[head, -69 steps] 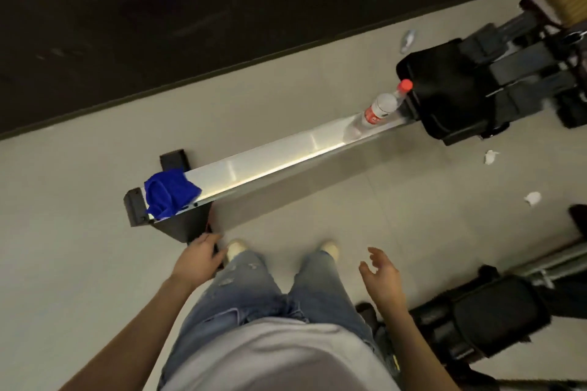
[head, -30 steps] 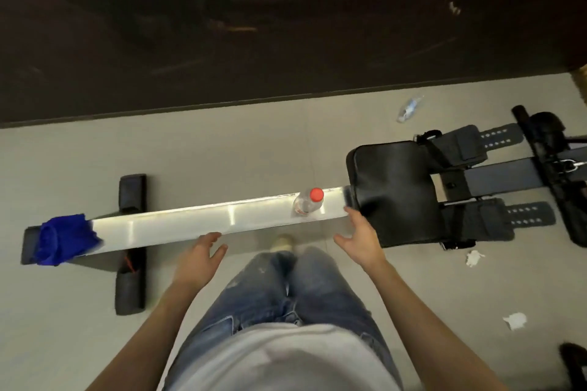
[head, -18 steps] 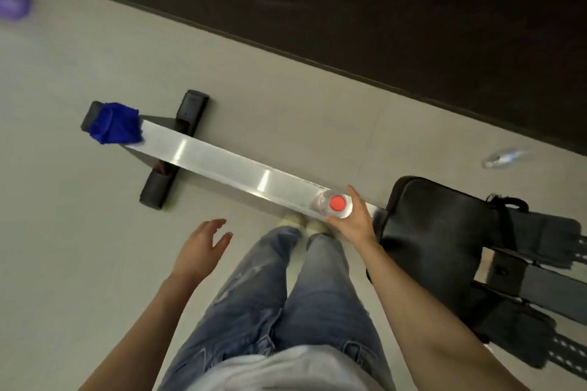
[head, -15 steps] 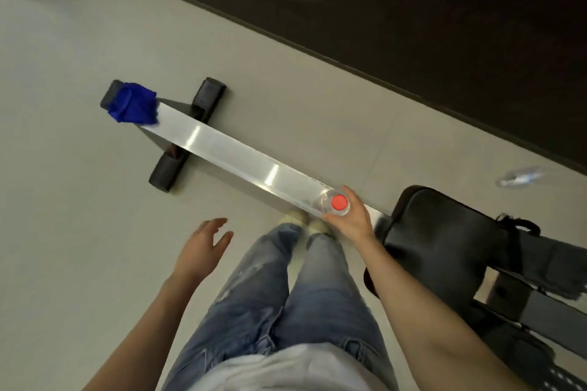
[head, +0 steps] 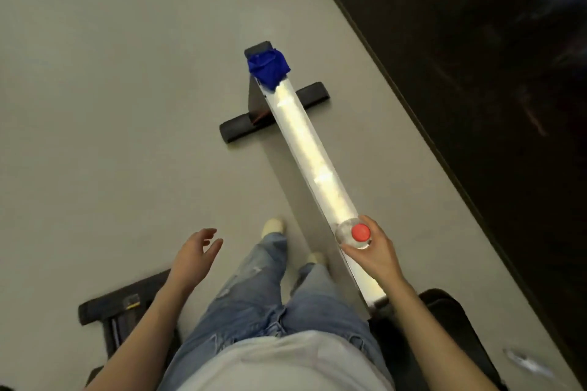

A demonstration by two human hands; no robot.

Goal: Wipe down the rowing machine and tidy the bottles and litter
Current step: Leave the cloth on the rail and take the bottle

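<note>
Right hand (head: 373,255) grips the red-capped bottle (head: 354,233) on the rail (head: 305,143), lower right, as before; left hand (head: 193,255) hangs loose, fingers relaxed.

It's a gym floor, an exercise room by every sign. A rowing machine (head: 295,124) stretches away on its long shiny metal rail (head: 330,187), with a black cross foot (head: 236,132) bracing it and a padded black seat (head: 451,327) at the near end. There's bare grey floor (head: 111,105) all round and a dark wall (head: 476,73) along the right. The black base of another piece of equipment (head: 120,305) sits at lower left.
</note>
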